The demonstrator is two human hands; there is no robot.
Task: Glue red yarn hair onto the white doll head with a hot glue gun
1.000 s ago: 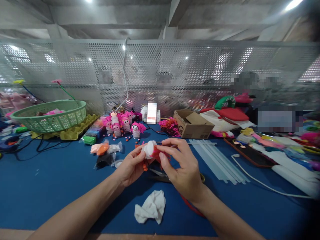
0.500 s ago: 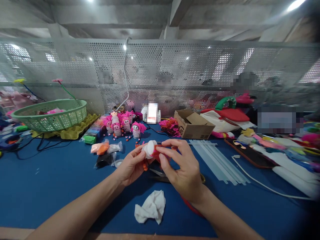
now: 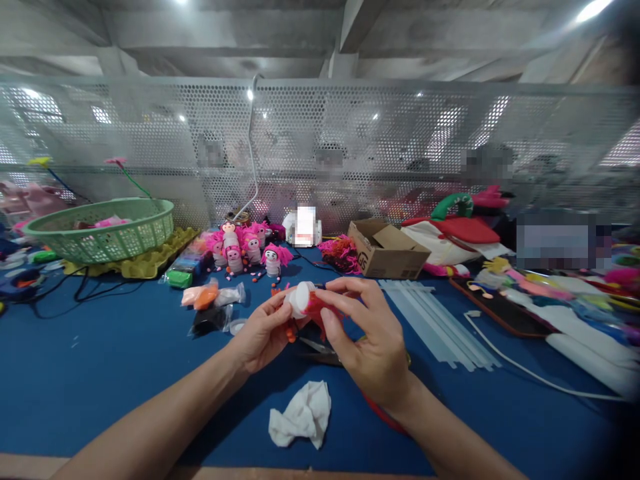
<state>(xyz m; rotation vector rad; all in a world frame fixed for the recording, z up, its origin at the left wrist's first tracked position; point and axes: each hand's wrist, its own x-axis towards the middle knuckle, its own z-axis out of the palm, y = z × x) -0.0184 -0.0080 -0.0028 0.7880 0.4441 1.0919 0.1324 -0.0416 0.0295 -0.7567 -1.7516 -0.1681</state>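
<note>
A small doll (image 3: 301, 300) with a round white end and pink-red yarn is held above the blue table. My left hand (image 3: 265, 332) grips its white body from the left, thumb on the near side. Around the yarn on the doll's right side, my right hand (image 3: 373, 333) has its fingers curved and parted; thumb and forefinger are at the yarn, and whether they pinch it is unclear. Scissors (image 3: 323, 353) lie beneath the hands, partly hidden. Nearer the front edge is a crumpled white cloth (image 3: 303, 413).
Several pink-haired dolls (image 3: 273, 260) stand at the back, left of pink yarn (image 3: 343, 253) and a cardboard box (image 3: 387, 250). Translucent sticks (image 3: 440, 323) lie right of my hands. A green basket (image 3: 107, 233) is back left; bagged clay (image 3: 207, 297) lies nearer.
My right fingers have spread a little and shifted slightly right, showing more of the pink-red yarn. The doll has tilted slightly in my left hand.
</note>
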